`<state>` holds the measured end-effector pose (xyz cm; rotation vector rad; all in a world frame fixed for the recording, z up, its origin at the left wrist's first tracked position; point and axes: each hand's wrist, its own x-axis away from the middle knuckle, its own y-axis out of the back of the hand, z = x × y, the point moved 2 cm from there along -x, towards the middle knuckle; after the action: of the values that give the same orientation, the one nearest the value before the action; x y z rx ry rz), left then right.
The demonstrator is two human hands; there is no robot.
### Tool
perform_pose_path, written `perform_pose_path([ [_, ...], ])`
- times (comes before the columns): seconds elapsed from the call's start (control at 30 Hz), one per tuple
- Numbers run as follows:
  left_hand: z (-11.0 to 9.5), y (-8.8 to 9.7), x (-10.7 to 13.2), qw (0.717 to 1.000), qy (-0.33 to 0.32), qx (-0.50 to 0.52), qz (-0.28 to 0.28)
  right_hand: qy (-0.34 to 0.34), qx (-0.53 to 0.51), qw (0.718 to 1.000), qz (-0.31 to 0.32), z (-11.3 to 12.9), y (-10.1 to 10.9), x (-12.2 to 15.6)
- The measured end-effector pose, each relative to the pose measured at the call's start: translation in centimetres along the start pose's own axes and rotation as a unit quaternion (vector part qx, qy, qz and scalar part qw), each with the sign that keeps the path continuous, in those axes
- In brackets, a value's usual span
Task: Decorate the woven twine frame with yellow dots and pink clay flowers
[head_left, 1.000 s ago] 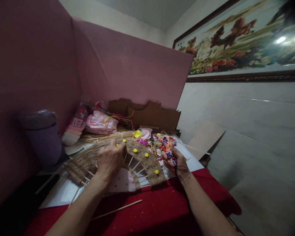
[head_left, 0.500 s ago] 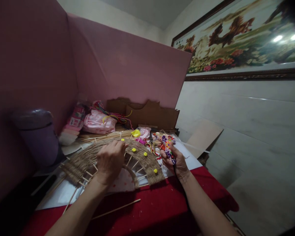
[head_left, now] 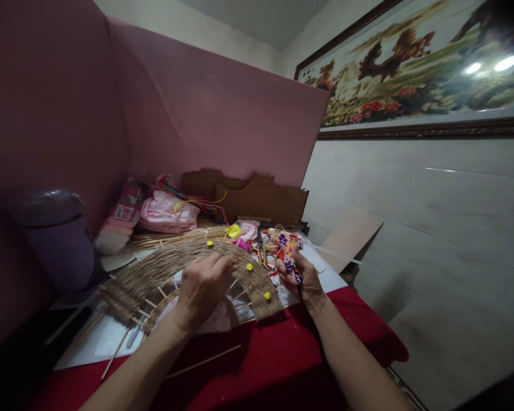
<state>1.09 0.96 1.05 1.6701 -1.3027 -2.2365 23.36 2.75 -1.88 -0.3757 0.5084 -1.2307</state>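
An arch-shaped weave of brown twine on thin wooden sticks (head_left: 149, 277) lies on the table, with yellow buttons (head_left: 249, 267) spaced along its band. My left hand (head_left: 203, 291) rests over the middle of the band, fingers bent and closed, fingertips down where one yellow button sits out of sight. Whether they grip anything is hidden. In my right hand (head_left: 310, 285), to the right of the arch, is a flower-patterned glue gun (head_left: 290, 260) with a black cord trailing down past the wrist. White fabric with pink spots (head_left: 216, 319) shows beneath the arch's inner edge.
Gold-handled scissors (head_left: 263, 257) and pink and yellow scraps lie behind the arch. Further back are a bundle of sticks, pink fabric (head_left: 169, 211) and torn cardboard (head_left: 261, 197). A purple tumbler (head_left: 57, 240) stands left. A loose stick (head_left: 203, 361) lies on the red cloth (head_left: 257, 377).
My left hand has shifted right along the band and now covers a yellow button that was visible before. My right hand keeps the glue gun in nearly the same place. The view has shifted slightly.
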Motion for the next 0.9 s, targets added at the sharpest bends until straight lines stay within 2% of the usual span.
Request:
perform_pose_path([
  [0.17, 0.1, 0.1, -0.1, 1.000, 0.006, -0.013, 0.001, 0.029, 0.057, 0.995, -0.078, 1.2, 0.3, 0.4],
  [0.3, 0.2, 0.3, 0.0, 1.000, 0.006, -0.023, -0.013, 0.079, 0.207, 0.966, -0.136, 3.3, 1.9, 1.6],
  [0.37, 0.2, 0.4, -0.1, 0.999, 0.003, -0.021, -0.024, 0.082, 0.349, 0.923, -0.143, 4.5, 3.2, 2.4],
  [0.4, 0.2, 0.4, -0.1, 0.999, 0.002, -0.019, -0.029, 0.072, 0.438, 0.884, -0.143, 5.2, 3.9, 2.9],
  [0.47, 0.2, 0.5, -0.1, 0.999, 0.003, -0.015, -0.036, 0.097, 0.591, 0.787, -0.146, 6.5, 5.1, 3.8],
  [0.57, 0.2, 0.5, 0.0, 0.999, 0.007, -0.008, -0.038, 0.096, 0.649, 0.742, -0.138, 7.5, 6.1, 5.1],
  [0.67, 0.2, 0.4, 0.0, 0.999, 0.010, -0.008, -0.039, 0.068, 0.721, 0.683, -0.095, 7.0, 6.0, 6.0],
  [0.8, 0.3, 0.5, -0.1, 0.999, 0.014, -0.014, -0.048, 0.063, 0.751, 0.656, -0.036, 5.4, 5.5, 6.3],
  [0.9, 0.4, 0.6, -0.1, 0.998, 0.021, -0.027, -0.052, 0.049, 0.778, 0.626, -0.034, 4.9, 5.8, 5.9],
])
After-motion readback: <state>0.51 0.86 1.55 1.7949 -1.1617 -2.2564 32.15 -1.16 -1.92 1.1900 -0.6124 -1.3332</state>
